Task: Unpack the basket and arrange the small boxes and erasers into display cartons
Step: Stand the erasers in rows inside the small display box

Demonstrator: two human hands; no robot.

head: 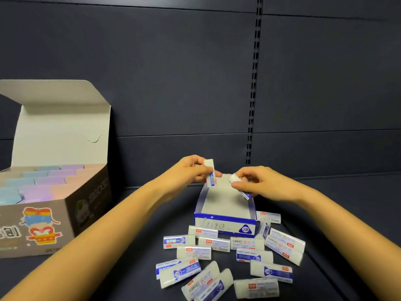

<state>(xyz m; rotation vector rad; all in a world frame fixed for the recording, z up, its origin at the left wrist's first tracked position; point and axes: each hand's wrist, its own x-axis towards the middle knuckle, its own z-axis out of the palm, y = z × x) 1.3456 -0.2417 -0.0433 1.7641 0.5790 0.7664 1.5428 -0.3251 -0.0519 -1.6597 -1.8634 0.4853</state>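
Hovering above the far end of the apparently empty 2B display carton [225, 222]: left hand [191, 170] grip clamped on upright eraser [210, 172], right hand [260, 183] grip clamped on tilted eraser [235, 178]. Risk: crooked seating jams the row; forearms could scatter the loose erasers [217, 244].
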